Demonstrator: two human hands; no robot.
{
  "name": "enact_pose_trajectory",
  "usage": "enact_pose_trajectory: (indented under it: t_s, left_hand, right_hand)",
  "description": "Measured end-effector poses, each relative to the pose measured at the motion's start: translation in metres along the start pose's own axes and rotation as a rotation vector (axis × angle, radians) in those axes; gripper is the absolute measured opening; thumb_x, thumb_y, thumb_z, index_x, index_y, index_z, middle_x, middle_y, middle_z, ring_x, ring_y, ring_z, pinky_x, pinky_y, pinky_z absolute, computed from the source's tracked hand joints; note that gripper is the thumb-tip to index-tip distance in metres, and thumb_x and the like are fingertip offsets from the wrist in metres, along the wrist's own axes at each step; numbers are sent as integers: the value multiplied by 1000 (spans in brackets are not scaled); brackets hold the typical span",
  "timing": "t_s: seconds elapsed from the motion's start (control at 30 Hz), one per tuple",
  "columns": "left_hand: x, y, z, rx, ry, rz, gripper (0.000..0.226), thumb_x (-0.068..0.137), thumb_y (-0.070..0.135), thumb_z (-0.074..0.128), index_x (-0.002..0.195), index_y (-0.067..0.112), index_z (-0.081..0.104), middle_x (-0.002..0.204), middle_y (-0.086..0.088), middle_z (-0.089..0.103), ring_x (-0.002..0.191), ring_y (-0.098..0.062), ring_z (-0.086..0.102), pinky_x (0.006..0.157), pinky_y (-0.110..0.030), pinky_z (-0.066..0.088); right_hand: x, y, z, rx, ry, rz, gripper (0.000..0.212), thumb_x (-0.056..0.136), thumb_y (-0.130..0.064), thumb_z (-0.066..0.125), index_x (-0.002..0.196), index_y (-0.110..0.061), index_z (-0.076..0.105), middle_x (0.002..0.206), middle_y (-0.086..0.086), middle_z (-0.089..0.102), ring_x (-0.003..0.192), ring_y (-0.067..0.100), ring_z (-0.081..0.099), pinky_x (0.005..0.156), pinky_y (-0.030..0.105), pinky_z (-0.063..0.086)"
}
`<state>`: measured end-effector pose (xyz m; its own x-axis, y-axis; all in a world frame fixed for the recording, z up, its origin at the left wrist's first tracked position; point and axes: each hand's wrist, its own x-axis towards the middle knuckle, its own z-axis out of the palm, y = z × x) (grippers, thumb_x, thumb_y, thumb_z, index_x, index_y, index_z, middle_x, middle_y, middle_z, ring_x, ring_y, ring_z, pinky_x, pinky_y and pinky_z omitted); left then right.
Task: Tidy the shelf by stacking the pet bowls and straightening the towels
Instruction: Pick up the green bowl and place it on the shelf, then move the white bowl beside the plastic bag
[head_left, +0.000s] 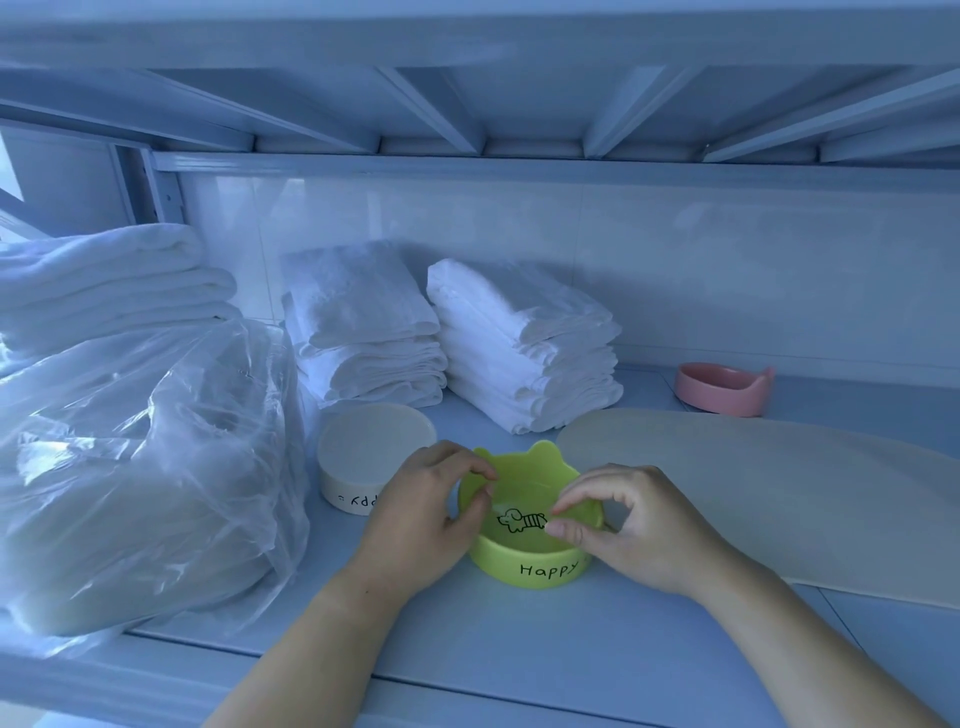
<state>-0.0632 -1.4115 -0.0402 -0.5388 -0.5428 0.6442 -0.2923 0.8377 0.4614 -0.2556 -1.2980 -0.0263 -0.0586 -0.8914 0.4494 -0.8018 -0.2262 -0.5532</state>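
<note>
Bowl (530, 566), glossy lime, round, ear-shaped rim bumps

Near the shelf (571, 654) front edge: gripping the green bowl (530, 564) by its rim, left hand (423, 519) one side, right hand (636, 527) the other. Just left, a white bowl (363, 447); behind, two towel stacks (524, 348); back right, a pink bowl (722, 389).

Three bowls (374, 447) (530, 566) (722, 389), three towel stacks (98, 280) (363, 327) (524, 348) — one mat (779, 493)
</note>
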Motion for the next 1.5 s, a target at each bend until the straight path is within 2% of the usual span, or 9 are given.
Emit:
enact_pose_trajectory:
  t_s: [0.1,0.27,0.43,0.57,0.7,0.87,1.0,1.23,1.5]
  left_hand:
    - [-1,4,-1,7,-42,-1,14,83,17,63,94,24,67,93,14,58,92,-7,55,81,-24,45]
    - [-3,17,-17,145,-66,51,19,85,30,58,103,28,64,104,13,59,95,-12,56,74,-30,49]
    - [-11,27,-53,302,-70,134,23,84,31,56,106,30,63,104,12,60,96,-12,54,64,-23,38]
    - [-15,33,-79,422,-62,133,25,87,34,51,111,34,59,110,16,55,104,-8,48,66,-23,42]
    - [-26,46,-106,558,23,171,22,78,28,63,100,30,64,99,11,61,91,-13,59,54,-19,35]
    - [-33,41,-137,747,180,169,26,70,25,71,96,28,67,100,6,63,92,-20,61,78,-31,48]
    - [-40,27,-153,830,121,-28,38,70,31,71,107,27,64,108,3,61,101,-25,59,91,-45,47]
    - [-41,0,-157,888,163,-29,51,52,37,79,101,34,64,99,8,63,88,-19,64,79,-38,46]
    - [-44,-49,-194,750,120,-220,52,69,34,71,117,39,52,117,13,51,115,-18,45,96,-32,31]
  right_hand:
    - [-1,-2,2,5,78,-13,29,68,-68,62,82,-43,69,85,-13,69,81,27,64,75,43,52]
    - [8,-14,1,-77,110,-35,12,75,-33,75,87,-34,71,89,-22,67,90,1,61,82,25,48]
    - [23,-41,0,-79,92,-119,14,76,-30,74,89,-34,71,92,-26,65,94,-8,57,82,5,39]
    - [37,-67,13,-47,88,-180,15,78,-27,72,91,-34,70,92,-29,64,95,-8,57,83,7,39]
    - [46,-92,30,2,75,-243,15,80,-27,70,93,-35,69,94,-25,65,95,-7,56,82,7,38]
    - [59,-120,47,94,88,-311,18,80,-29,71,98,-31,69,96,-27,64,97,-9,56,85,5,38]
    - [74,-134,65,110,62,-337,30,79,-33,71,109,-35,64,102,-27,61,98,-14,51,84,4,37]
    - [93,-134,94,122,8,-339,40,77,-37,71,115,-42,58,104,-30,57,95,-9,52,79,8,42]
    - [106,-104,104,52,-12,-219,36,78,-31,72,112,-37,62,102,-27,58,94,-10,51,75,8,40]
